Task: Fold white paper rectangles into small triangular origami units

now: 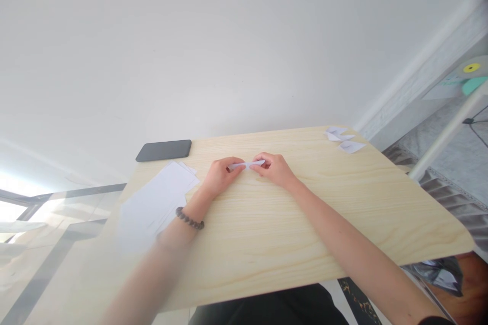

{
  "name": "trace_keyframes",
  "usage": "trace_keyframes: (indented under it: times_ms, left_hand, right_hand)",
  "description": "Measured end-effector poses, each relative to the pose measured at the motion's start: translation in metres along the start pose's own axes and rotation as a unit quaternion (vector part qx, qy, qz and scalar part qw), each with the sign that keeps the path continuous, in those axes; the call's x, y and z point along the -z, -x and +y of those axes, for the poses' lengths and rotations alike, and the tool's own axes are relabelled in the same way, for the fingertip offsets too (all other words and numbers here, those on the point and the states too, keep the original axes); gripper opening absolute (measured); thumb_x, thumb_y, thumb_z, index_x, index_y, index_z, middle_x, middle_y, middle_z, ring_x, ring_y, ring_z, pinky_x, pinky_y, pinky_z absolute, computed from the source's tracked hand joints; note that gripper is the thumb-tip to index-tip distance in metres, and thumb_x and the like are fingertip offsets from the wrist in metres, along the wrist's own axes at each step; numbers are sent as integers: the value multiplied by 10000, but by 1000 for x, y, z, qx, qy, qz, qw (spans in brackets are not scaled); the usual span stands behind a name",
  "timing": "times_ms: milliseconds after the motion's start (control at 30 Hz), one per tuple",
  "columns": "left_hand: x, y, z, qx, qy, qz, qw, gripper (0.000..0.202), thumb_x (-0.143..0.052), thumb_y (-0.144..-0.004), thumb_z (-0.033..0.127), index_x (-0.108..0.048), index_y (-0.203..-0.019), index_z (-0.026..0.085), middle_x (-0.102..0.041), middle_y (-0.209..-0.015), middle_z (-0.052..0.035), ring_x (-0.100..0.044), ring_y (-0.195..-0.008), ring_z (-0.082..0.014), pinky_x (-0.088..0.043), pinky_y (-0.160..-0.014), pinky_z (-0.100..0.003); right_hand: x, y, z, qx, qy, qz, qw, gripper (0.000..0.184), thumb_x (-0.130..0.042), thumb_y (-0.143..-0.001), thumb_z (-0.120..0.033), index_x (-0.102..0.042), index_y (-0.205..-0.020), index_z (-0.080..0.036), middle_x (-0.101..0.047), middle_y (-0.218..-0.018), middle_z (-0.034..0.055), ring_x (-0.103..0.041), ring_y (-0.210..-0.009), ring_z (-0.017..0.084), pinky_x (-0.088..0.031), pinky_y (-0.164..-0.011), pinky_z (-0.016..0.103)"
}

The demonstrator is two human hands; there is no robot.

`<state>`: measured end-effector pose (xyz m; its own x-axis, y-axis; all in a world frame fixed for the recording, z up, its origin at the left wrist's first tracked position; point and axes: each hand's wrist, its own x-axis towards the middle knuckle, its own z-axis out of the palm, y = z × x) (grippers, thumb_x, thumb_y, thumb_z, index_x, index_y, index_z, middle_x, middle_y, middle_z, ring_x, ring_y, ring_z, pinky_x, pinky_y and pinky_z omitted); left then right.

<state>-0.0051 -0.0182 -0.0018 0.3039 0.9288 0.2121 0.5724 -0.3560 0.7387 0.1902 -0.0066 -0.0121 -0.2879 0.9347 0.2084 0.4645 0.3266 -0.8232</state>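
Observation:
A small folded piece of white paper is held between my two hands, just above the middle of the table. My left hand pinches its left end, with thumb and fingers closed on it. The right end sits between the thumb and fingers of my right hand, also closed. Fingers cover both ends, so the full shape of the fold is hidden. A beaded bracelet circles my left wrist.
Loose white paper sheets lie at the table's left. Behind them rests a dark phone. Several folded paper pieces sit at the far right corner of the wooden table. A white wall stands behind the table.

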Motion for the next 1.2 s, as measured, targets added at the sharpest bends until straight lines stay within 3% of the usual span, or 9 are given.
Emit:
trace_keyframes:
  times_ms: [433,933,1200]
  left_hand:
    - [1,2,2,29,-42,3,999,304,-509,-763,437,-632,-870,182,-654,-731,-11,-557,-627,-135,-422,-605,-232]
    - [0,2,4,8,-44,1,999,275,-476,-783,366,-620,-912,171,-634,-733,-8,-532,-603,-119,-415,-606,-229]
    - [-1,1,-1,28,-1,36,999,349,-498,-763,320,-565,-1071,169,-627,-847,-31,-518,-593,-100,-444,-618,-229]
  right_hand:
    - [-1,1,-2,-13,-12,5,1000,212,-573,-735,-404,-628,-810,-213,-538,-468,-36,-544,-453,117,-400,-476,220]
    - [-1,0,0,-19,-1,3,1000,227,-559,-742,-414,-625,-817,-209,-553,-488,-31,-567,-478,126,-393,-477,220]
    - [-2,0,-1,-10,-7,5,1000,211,-541,-757,-405,-614,-806,-213,-560,-515,-27,-568,-484,127,-411,-491,226]
